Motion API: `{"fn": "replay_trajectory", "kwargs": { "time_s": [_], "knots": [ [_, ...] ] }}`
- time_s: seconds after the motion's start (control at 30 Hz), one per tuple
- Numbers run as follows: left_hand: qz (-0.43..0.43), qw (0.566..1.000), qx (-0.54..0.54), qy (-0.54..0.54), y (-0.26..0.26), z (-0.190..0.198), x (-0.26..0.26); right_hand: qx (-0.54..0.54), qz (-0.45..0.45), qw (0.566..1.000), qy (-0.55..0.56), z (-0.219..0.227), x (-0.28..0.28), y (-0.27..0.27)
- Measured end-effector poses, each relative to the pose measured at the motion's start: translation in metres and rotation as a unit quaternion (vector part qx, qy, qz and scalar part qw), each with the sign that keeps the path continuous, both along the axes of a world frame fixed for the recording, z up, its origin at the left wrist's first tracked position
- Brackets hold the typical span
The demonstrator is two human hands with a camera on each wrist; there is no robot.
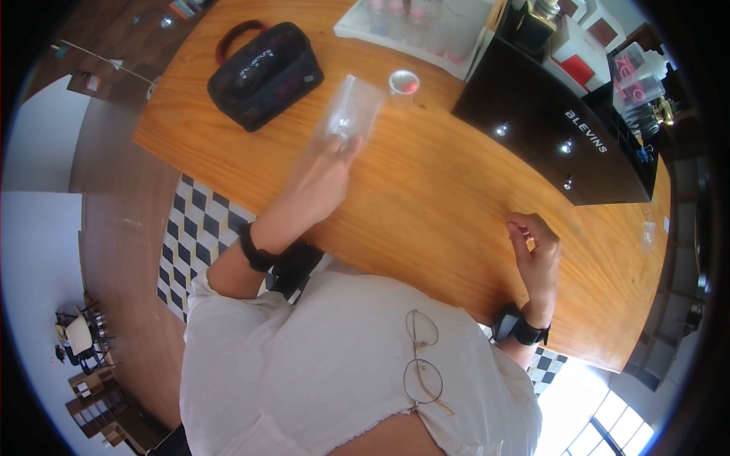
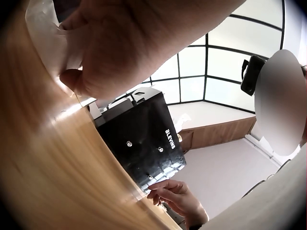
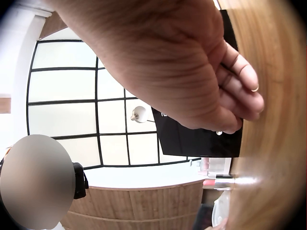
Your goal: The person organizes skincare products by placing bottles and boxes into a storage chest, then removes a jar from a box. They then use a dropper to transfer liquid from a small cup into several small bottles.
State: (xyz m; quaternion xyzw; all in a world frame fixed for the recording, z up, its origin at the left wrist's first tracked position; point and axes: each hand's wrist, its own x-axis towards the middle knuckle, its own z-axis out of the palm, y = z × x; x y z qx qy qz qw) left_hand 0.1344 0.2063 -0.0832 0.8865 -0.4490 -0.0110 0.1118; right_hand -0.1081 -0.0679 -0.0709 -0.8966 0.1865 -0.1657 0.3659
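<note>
My left hand (image 1: 327,181) reaches over the table and pinches the near end of a clear plastic pouch (image 1: 356,99) between thumb and fingers. Part of the pouch (image 2: 45,36) shows past the fingers in the left wrist view. Just right of its far end stands a small white cup (image 1: 404,86) with something pink-red inside. Over the table's right part is my right hand (image 1: 538,254), its fingers loosely curled with nothing in them. That right hand (image 3: 192,81) also fills the upper part of the right wrist view.
A black zip bag (image 1: 266,76) with a red handle lies left of the pouch. At the back is a white tray (image 1: 357,32) with bottles. A black drawer box (image 1: 525,114) marked BLEVINS, topped with boxes and bottles, stands at the right on the wooden table (image 1: 426,182).
</note>
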Motion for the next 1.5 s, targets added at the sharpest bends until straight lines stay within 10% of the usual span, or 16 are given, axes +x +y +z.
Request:
{"fn": "replay_trajectory", "kwargs": {
  "time_s": [0.43,0.67,0.93,1.23,1.5],
  "knots": [
    [0.023,0.997,0.005,-0.079,-0.003,-0.01,0.056,-0.01,0.003,1.0,0.007,0.002,-0.001,0.0],
    [0.02,0.975,-0.179,0.134,0.013,0.005,0.076,-0.009,0.003,1.0,-0.004,-0.004,-0.002,-0.003],
    [0.11,0.851,-0.341,0.385,0.044,0.015,0.071,0.002,0.006,1.0,0.0,-0.001,-0.002,0.001],
    [0.093,0.97,-0.225,-0.017,0.043,0.048,0.023,-0.005,0.015,1.0,0.011,0.003,-0.004,0.002],
    [0.013,0.972,-0.194,0.135,0.032,0.018,-0.004,-0.012,0.024,1.0,0.01,0.003,-0.003,0.003]
  ]
}}
